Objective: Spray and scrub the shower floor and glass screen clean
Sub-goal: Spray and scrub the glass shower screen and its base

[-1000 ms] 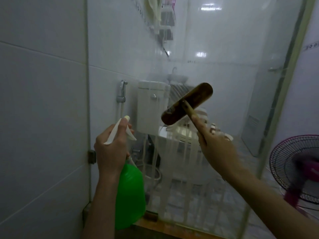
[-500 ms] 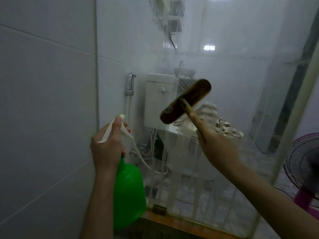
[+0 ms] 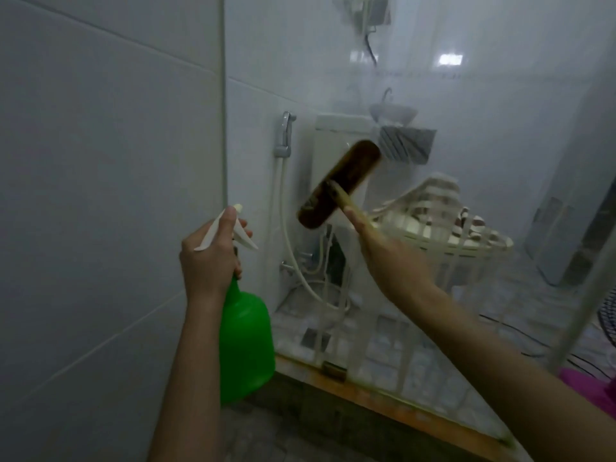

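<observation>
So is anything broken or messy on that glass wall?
Nothing looks broken. The glass screen is cloudy, with pale streaks running down its lower part, likely spray or soap. The right hand holds a dark, grimy-looking scrub brush against it; the left hand grips a green spray bottle.

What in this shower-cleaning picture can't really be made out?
- Head view: brush bristles face the glass screen, so contact is unclear.
- Spray bottle trigger is hidden under the left hand.
- Brush handle disappears inside the right hand.
- Fan is cut off by the right edge.
</observation>
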`<move>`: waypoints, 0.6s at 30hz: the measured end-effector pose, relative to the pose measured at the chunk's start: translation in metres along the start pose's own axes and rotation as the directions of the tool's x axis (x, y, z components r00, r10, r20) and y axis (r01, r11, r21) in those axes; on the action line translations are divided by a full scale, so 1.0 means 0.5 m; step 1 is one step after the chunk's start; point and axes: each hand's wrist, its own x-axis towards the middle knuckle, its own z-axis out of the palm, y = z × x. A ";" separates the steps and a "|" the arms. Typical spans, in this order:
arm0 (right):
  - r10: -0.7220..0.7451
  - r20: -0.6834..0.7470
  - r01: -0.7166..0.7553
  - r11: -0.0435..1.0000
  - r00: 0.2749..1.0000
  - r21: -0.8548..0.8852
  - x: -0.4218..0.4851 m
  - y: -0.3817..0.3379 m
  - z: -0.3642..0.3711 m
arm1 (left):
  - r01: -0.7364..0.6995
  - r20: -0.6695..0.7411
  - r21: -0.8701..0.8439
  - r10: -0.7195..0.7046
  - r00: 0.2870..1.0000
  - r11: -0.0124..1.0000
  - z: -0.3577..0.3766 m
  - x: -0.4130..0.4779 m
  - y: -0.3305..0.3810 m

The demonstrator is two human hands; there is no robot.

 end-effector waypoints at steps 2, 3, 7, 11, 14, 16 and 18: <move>-0.043 0.036 0.044 0.999 0.998 -0.003 0.094 -0.066 0.008 | -0.001 -0.003 0.040 0.001 1.000 0.999 -0.010 0.003 -0.006; -0.051 0.079 0.052 0.999 0.996 -0.004 0.121 -0.082 0.015 | -0.002 -0.007 0.043 0.002 1.000 0.999 -0.015 0.004 -0.009; 0.023 0.092 -0.023 1.000 0.995 -0.001 -0.023 -0.024 0.046 | -0.002 0.003 0.025 0.002 1.000 1.000 -0.036 0.012 -0.022; 0.168 0.246 -0.192 0.978 0.955 0.076 -0.257 0.049 0.067 | 0.036 0.052 0.033 -0.037 0.998 0.999 -0.054 0.013 -0.044; 0.084 0.174 -0.105 0.988 0.981 0.115 -0.181 0.007 0.084 | 0.056 0.074 0.077 -0.062 0.995 0.995 -0.065 0.011 -0.061; 0.023 0.121 -0.035 0.995 0.992 0.093 -0.067 -0.054 0.093 | 0.062 0.089 0.098 -0.071 0.994 0.993 -0.068 0.008 -0.070; 0.000 0.146 -0.009 0.998 0.989 0.066 0.008 -0.093 0.095 | 0.072 0.090 0.111 -0.082 0.993 0.991 -0.071 0.007 -0.080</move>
